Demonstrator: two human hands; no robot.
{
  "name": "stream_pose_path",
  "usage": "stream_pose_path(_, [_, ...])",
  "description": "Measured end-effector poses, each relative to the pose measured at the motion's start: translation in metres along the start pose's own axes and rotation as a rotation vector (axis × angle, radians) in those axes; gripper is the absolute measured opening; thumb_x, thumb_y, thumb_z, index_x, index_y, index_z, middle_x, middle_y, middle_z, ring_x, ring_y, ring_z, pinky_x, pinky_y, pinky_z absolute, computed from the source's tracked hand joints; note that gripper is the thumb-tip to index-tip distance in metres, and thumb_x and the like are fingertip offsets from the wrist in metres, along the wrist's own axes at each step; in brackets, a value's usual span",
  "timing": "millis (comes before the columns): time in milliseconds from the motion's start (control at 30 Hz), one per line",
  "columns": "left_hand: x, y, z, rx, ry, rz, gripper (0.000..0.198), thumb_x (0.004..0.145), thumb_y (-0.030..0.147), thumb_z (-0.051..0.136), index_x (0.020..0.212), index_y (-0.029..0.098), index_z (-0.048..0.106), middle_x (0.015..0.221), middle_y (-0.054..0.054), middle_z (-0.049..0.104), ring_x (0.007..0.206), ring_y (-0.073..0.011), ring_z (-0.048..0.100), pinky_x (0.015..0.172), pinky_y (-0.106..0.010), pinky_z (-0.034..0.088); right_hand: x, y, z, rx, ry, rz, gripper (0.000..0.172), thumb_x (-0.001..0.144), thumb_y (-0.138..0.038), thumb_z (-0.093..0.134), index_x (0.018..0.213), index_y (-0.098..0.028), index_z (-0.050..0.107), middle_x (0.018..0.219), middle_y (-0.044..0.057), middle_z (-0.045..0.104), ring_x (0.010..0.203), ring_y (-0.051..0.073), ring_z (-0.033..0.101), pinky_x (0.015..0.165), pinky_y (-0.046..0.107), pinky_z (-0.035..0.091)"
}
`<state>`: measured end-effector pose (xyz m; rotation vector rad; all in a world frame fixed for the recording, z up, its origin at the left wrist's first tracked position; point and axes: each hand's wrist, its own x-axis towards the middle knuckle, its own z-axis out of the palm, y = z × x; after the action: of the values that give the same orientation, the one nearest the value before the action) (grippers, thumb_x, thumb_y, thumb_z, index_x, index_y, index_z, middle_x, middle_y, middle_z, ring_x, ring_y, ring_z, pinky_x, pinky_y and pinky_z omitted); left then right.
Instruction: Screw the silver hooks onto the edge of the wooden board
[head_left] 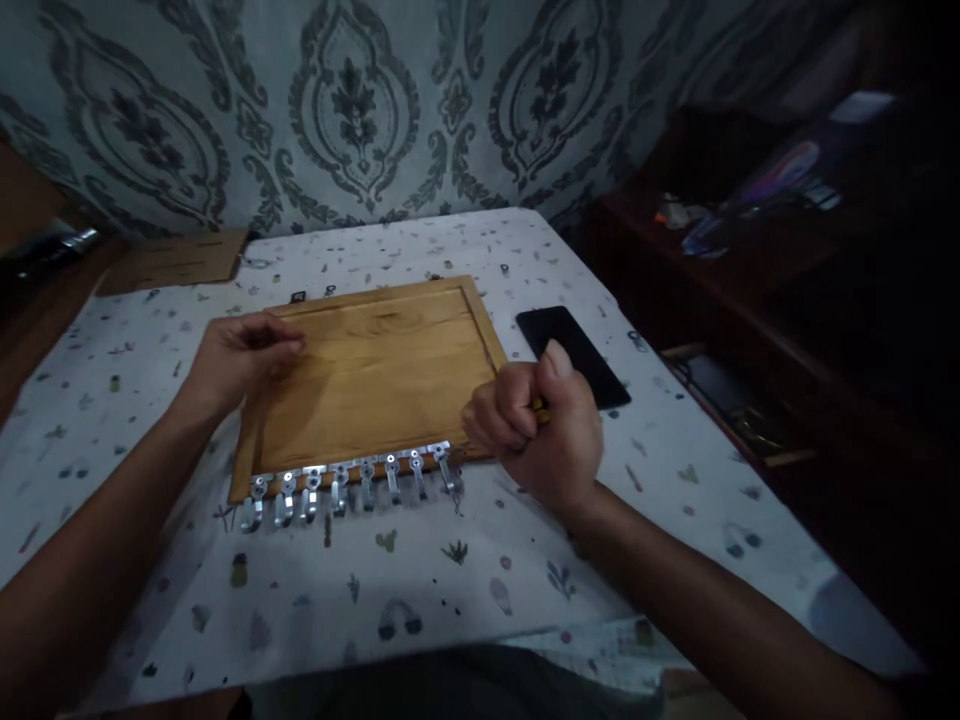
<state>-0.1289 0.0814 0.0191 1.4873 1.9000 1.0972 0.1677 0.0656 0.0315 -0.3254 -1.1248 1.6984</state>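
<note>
A framed wooden board [375,365] lies flat on the table, with a row of several silver metal hooks [366,480] along its near edge. Screw heads show on the hooks. Over the board's upper left side is my left hand [251,350], thumb and fingers pinched together; whatever they may hold is too small to make out. My right hand [536,420] makes a fist at the board's right edge, thumb up. Inside that fist a bit of yellow handle [541,409] peeks out; the rest of it is hidden by the fingers.
A black phone [577,355] lies right of the board, partly behind my right hand. Brown cardboard [176,262] rests at the back left of the patterned tablecloth [420,580]. Dark furniture [720,270] with blurred items stands to the right, and a patterned wall [442,110] is behind.
</note>
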Motion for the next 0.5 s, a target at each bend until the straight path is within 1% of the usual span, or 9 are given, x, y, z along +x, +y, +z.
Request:
stream_pose_path(100, [-0.041, 0.031, 0.031, -0.044, -0.234, 0.036, 0.025, 0.061, 0.036, 0.083, 0.074, 0.017, 0.074, 0.075, -0.002, 0.073, 0.069, -0.0164, 0.065, 0.066, -0.025, 0.053, -0.001, 0.002, -0.001, 0.011, -0.024, -0.027, 0.066, 0.091, -0.056, 0.060, 0.045, -0.020, 0.028, 0.037, -0.008, 0.021, 0.032, 0.004, 0.016, 0.035, 0.019, 0.017])
stream_pose_path(133, [-0.053, 0.041, 0.040, -0.057, -0.334, 0.047, 0.024, 0.064, 0.038, 0.082, 0.073, 0.017, 0.074, 0.073, -0.003, 0.073, 0.068, -0.0161, 0.065, 0.065, -0.025, 0.053, -0.002, 0.003, -0.001, 0.015, -0.024, -0.038, 0.066, 0.093, -0.055, 0.058, 0.045, -0.020, 0.029, 0.038, -0.008, 0.022, 0.032, 0.004, 0.016, 0.035, 0.019, 0.018])
stream_pose_path(167, [-0.062, 0.049, 0.050, -0.081, -0.483, 0.055, 0.022, 0.070, 0.038, 0.078, 0.075, 0.017, 0.075, 0.071, -0.003, 0.072, 0.065, -0.0156, 0.064, 0.061, -0.024, 0.051, -0.002, 0.003, -0.001, 0.020, -0.020, -0.051, 0.065, 0.094, -0.055, 0.057, 0.046, -0.020, 0.030, 0.038, -0.008, 0.023, 0.032, 0.004, 0.017, 0.035, 0.019, 0.018])
stream_pose_path(200, [-0.069, 0.055, 0.058, -0.096, -0.587, 0.049, 0.021, 0.075, 0.037, 0.074, 0.077, 0.016, 0.074, 0.071, -0.003, 0.071, 0.062, -0.0149, 0.063, 0.058, -0.024, 0.050, -0.003, 0.004, 0.000, 0.025, -0.013, -0.066, 0.065, 0.095, -0.054, 0.056, 0.046, -0.020, 0.031, 0.038, -0.008, 0.024, 0.032, 0.004, 0.017, 0.035, 0.019, 0.018])
stream_pose_path(233, [-0.073, 0.060, 0.065, -0.112, -0.653, 0.045, 0.020, 0.079, 0.035, 0.071, 0.079, 0.016, 0.074, 0.072, -0.004, 0.072, 0.061, -0.0147, 0.063, 0.056, -0.023, 0.050, -0.003, 0.005, 0.000, 0.028, -0.007, -0.081, 0.065, 0.096, -0.054, 0.056, 0.047, -0.020, 0.031, 0.039, -0.008, 0.024, 0.032, 0.003, 0.018, 0.035, 0.019, 0.018])
stream_pose_path(300, [-0.078, 0.064, 0.076, -0.116, -0.719, 0.061, 0.017, 0.083, 0.032, 0.068, 0.083, 0.016, 0.074, 0.075, -0.004, 0.073, 0.065, -0.0160, 0.066, 0.059, -0.024, 0.052, -0.004, 0.005, 0.002, 0.033, -0.005, -0.091, 0.065, 0.096, -0.054, 0.056, 0.046, -0.020, 0.031, 0.039, -0.008, 0.024, 0.033, 0.003, 0.019, 0.035, 0.019, 0.018])
stream_pose_path(400, [-0.079, 0.063, 0.085, -0.079, -0.726, 0.118, 0.014, 0.085, 0.028, 0.067, 0.082, 0.016, 0.074, 0.076, -0.004, 0.073, 0.073, -0.0185, 0.069, 0.068, -0.027, 0.055, -0.004, 0.004, 0.003, 0.038, -0.007, -0.080, 0.067, 0.096, -0.055, 0.056, 0.046, -0.019, 0.030, 0.040, -0.008, 0.024, 0.034, 0.003, 0.020, 0.036, 0.020, 0.020])
stream_pose_path(500, [-0.081, 0.063, 0.087, -0.043, -0.726, 0.160, 0.013, 0.086, 0.027, 0.066, 0.081, 0.017, 0.073, 0.075, -0.003, 0.073, 0.077, -0.0191, 0.070, 0.073, -0.028, 0.056, -0.004, 0.003, 0.002, 0.031, -0.025, -0.109, 0.066, 0.098, -0.053, 0.053, 0.046, -0.019, 0.031, 0.040, -0.008, 0.023, 0.035, 0.003, 0.022, 0.037, 0.020, 0.021])
